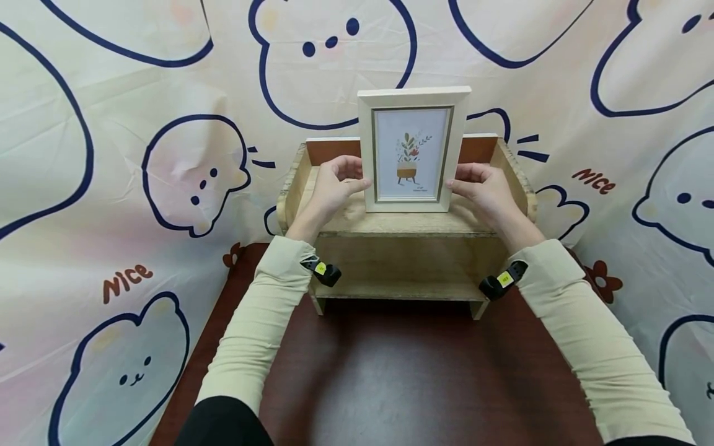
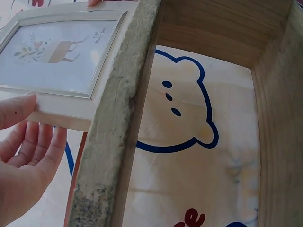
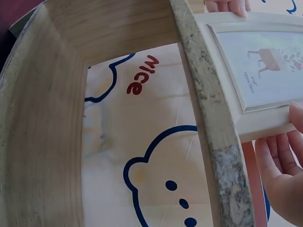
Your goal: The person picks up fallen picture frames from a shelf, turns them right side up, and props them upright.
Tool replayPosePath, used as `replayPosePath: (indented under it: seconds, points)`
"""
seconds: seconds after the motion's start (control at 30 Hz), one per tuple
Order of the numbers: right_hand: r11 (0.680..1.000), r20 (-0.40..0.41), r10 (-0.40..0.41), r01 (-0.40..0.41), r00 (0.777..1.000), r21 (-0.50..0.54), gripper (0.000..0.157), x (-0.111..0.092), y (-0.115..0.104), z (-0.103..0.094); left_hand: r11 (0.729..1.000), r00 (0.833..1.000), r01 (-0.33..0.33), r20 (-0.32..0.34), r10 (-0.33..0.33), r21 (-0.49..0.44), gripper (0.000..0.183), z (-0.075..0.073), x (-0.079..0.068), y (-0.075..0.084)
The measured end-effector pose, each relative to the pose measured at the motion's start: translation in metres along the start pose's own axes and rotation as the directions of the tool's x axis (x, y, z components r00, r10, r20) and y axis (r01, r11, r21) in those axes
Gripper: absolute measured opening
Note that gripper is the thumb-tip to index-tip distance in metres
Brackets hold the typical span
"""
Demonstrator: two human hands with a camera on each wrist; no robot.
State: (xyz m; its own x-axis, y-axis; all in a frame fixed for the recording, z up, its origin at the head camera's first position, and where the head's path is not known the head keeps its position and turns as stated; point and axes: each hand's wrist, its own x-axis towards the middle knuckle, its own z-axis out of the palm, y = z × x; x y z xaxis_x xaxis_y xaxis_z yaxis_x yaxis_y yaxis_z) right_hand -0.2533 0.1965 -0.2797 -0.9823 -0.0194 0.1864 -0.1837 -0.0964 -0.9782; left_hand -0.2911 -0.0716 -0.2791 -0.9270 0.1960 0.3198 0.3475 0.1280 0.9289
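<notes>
A white picture frame point(image 1: 413, 205) with a potted-plant print stands upright on the top board of a small wooden shelf point(image 1: 390, 224). My left hand point(image 1: 333, 184) grips its left edge, thumb at the front and fingers behind. On the opposite edge my right hand point(image 1: 484, 189) holds it the same way. In the left wrist view the thumb of the left hand point(image 2: 28, 165) lies on the frame's border point(image 2: 61, 109). The right wrist view shows the right hand point(image 3: 284, 165) pinching the frame point(image 3: 265, 124) close behind the shelf's front edge point(image 3: 213, 109).
The shelf has raised sides point(image 1: 514, 179), a brown back panel point(image 1: 329, 147) and an open lower compartment point(image 1: 407, 266). It stands on a dark red-brown table point(image 1: 401, 378). A cloth backdrop point(image 1: 184, 93) with cartoon bears hangs behind and on both sides.
</notes>
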Motion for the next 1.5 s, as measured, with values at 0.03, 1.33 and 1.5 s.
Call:
replayPosePath:
  seconds: [0.03, 1.33, 1.5]
  points:
    - [1.000, -0.002, -0.007, 0.007, 1.000, -0.025, 0.022, 0.000, 0.001, -0.001, 1.000, 1.000, -0.008, 0.003, 0.008, 0.000, 0.026, 0.000, -0.001, 0.000]
    - [0.839, 0.034, -0.079, 0.085, 0.996, -0.538, 0.032, 0.015, 0.003, 0.004, 0.997, 0.995, -0.074, -0.067, 0.074, 0.013, 0.030, 0.006, -0.011, -0.002]
    - [0.848, 0.032, -0.053, 0.062, 0.998, -0.527, 0.035, 0.017, 0.002, 0.004, 0.997, 0.993, -0.070, -0.092, 0.073, 0.032, 0.029, 0.009, -0.013, 0.001]
